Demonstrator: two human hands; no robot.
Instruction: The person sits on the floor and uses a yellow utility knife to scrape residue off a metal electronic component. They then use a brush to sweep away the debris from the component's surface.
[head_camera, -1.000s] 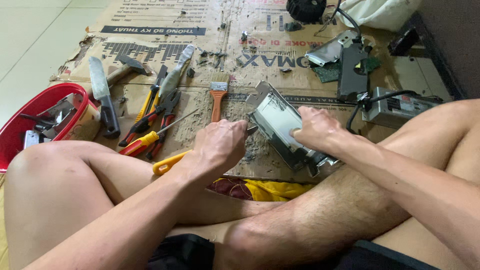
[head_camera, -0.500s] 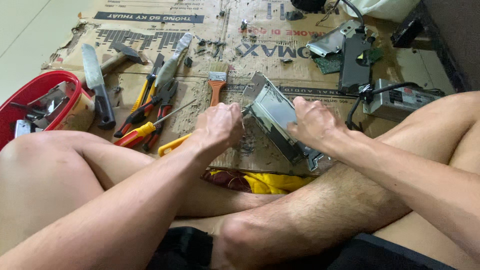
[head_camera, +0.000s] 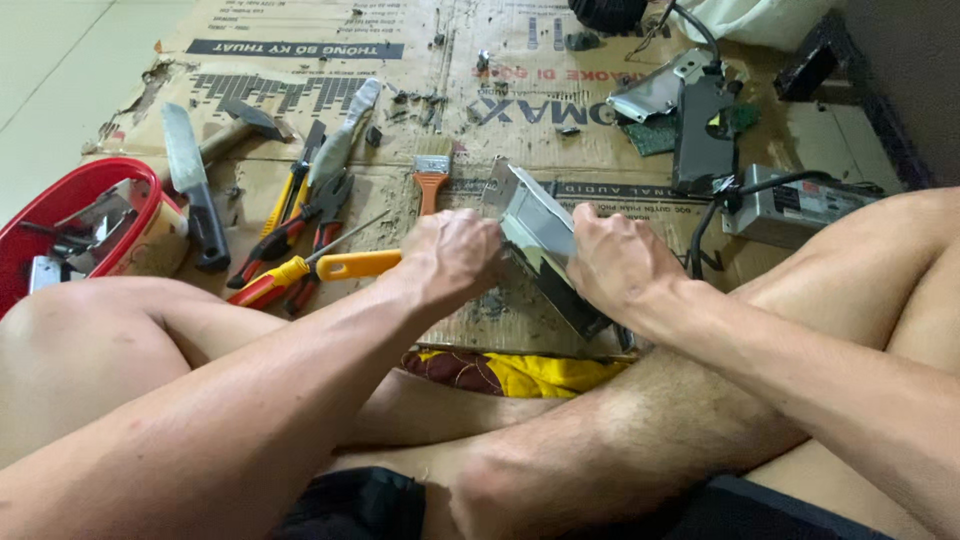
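left hand (head_camera: 452, 262): fingers curled tight, clenched at the near-left edge of the metal box (head_camera: 541, 240); whatever sits inside the fist is hidden, can't tell if it's a tool.
right hand (head_camera: 618, 262): fingers wrapped over the box's right side, gripping it, thumb toward the face.
metal box: silver sheet-metal case, tilted up on one edge, held between both hands, over the cardboard and just ahead of the crossed legs.
under the box: dark crumbs and grit on the cardboard.
just left: yellow-handled screwdriver (head_camera: 345, 266) lying flat, its handle end near the left wrist.
above left hand: paintbrush (head_camera: 431, 173), orange handle, bristles pointing away.
tool pile: pliers (head_camera: 300, 232) with red and yellow grips, more hand tools beside them, touching each other.
further left: knife (head_camera: 193, 190), black handle, blade pointing away; hammer (head_camera: 232, 128) just beyond it.
right side: second metal unit (head_camera: 800, 208) with a black cable (head_camera: 735, 190) looping from it; dark part and a green board (head_camera: 700, 125) further back.
surface: flattened cardboard sheet (head_camera: 300, 40), printed, torn and dirty, laid on a pale tiled floor (head_camera: 50, 60).
room: dark furniture edge top right; yellow patterned cloth (head_camera: 510, 372) under the near edge of the cardboard.
container: red tub (head_camera: 75, 185) at far left, by the left knee; holds metal bits and dark small parts, too jumbled to name.
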